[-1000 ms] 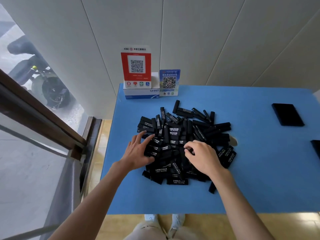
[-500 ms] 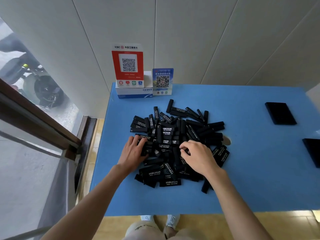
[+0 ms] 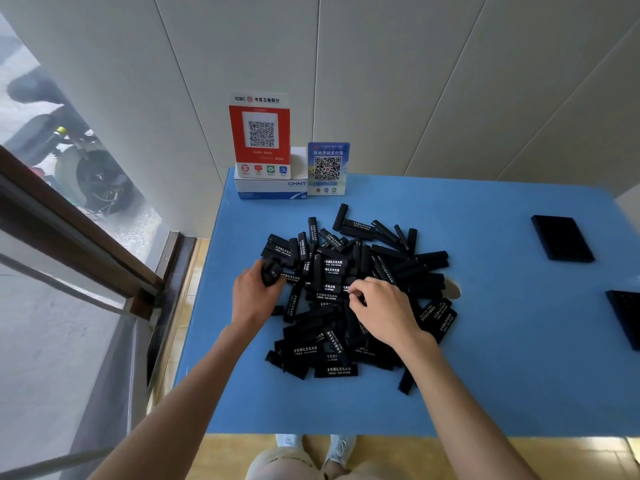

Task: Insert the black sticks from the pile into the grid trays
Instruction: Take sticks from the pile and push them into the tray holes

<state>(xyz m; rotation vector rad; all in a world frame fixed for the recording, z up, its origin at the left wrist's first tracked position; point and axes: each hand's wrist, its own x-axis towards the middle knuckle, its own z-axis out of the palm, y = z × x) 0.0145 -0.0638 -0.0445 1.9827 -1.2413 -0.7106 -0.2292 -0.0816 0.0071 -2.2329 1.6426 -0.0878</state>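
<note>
Window (image 3: 52,237): lying at 9 o'clock of the table, a scooter wheel showing through the glass.
Left hand (image 3: 251,292): curling its fingers around a black stick (image 3: 272,273) at the pile's 9 o'clock edge, gripping it.
Red QR sign (image 3: 259,133): standing on a white box (image 3: 270,188) at the table's 11 o'clock corner, a blue QR sign (image 3: 328,168) standing just beside it.
Pile of black sticks (image 3: 360,292): lying heaped at the centre of the blue table (image 3: 502,375), many sticks showing white print.
Right hand (image 3: 384,310): resting on the pile's middle, its fingers bending and pinching a stick there; the stick itself is mostly hidden.
Grid trays: one tray (image 3: 562,242) lying at 2 o'clock, another (image 3: 625,317) sitting at 3 o'clock, cut by the frame edge; both well apart from the pile.
</note>
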